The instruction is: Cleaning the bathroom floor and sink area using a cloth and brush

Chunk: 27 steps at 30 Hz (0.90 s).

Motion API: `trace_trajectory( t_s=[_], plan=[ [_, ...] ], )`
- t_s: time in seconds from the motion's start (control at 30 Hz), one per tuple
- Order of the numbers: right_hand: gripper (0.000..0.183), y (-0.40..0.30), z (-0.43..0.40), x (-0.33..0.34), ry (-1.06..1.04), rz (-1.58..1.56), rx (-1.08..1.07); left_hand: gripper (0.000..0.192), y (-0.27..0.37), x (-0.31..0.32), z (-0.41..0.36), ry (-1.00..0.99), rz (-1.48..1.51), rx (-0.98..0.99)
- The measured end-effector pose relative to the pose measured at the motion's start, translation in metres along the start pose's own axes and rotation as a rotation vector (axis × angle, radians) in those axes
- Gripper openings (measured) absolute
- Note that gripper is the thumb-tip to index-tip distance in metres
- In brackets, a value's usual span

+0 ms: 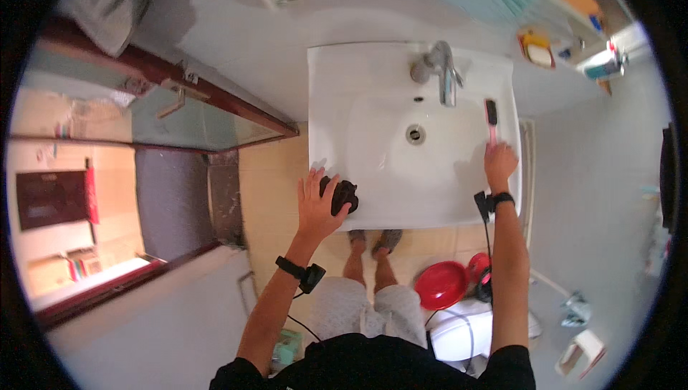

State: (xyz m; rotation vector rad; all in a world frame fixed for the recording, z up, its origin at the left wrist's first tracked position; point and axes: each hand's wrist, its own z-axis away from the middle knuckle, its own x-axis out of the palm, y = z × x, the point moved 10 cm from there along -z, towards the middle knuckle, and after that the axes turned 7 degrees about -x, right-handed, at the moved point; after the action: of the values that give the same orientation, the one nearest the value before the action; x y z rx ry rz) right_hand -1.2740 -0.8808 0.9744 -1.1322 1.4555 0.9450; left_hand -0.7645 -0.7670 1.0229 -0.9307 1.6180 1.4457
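My right hand grips the pink handle of a brush by the right rim of the white washbasin. The brush's black bristle head points away from me, towards the tap side. At the basin's front left corner, my left hand has its thumb and fingers around a small dark bundle, which looks like crumpled cloth. Its outer fingers stretch past the bundle over the rim. Between the hands, the bowl has a metal drain. A chrome tap stands at the back.
A brown-framed glass door stands ajar on the left. Beside my legs are a red plastic basin and a white lidded object. Wall shelves hold toiletries at upper right. Cables run from straps on both wrists.
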Motion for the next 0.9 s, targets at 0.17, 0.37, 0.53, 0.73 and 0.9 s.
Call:
trace_trajectory(
  t_s=[0.17,0.37,0.53,0.73,0.9],
  plan=[
    [0.029,-0.029,-0.011,0.004,-0.059,0.081,0.014,0.066,0.019,-0.018,0.002,-0.064,-0.071,0.079],
    [0.027,0.002,0.003,0.046,-0.263,-0.281,0.020,0.054,0.070,0.005,-0.005,-0.095,-0.204,0.295],
    [0.024,0.000,0.053,0.008,-0.282,-0.520,-0.090,0.036,0.110,0.008,0.007,-0.111,-0.156,0.436],
    [0.019,0.068,0.226,-0.044,0.117,-1.586,0.475,0.015,0.187,0.070,0.082,-0.654,0.271,0.539],
    [0.018,0.114,0.381,-0.055,0.533,-1.965,0.747,0.012,0.212,0.209,0.149,-0.912,0.374,0.451]
  ],
)
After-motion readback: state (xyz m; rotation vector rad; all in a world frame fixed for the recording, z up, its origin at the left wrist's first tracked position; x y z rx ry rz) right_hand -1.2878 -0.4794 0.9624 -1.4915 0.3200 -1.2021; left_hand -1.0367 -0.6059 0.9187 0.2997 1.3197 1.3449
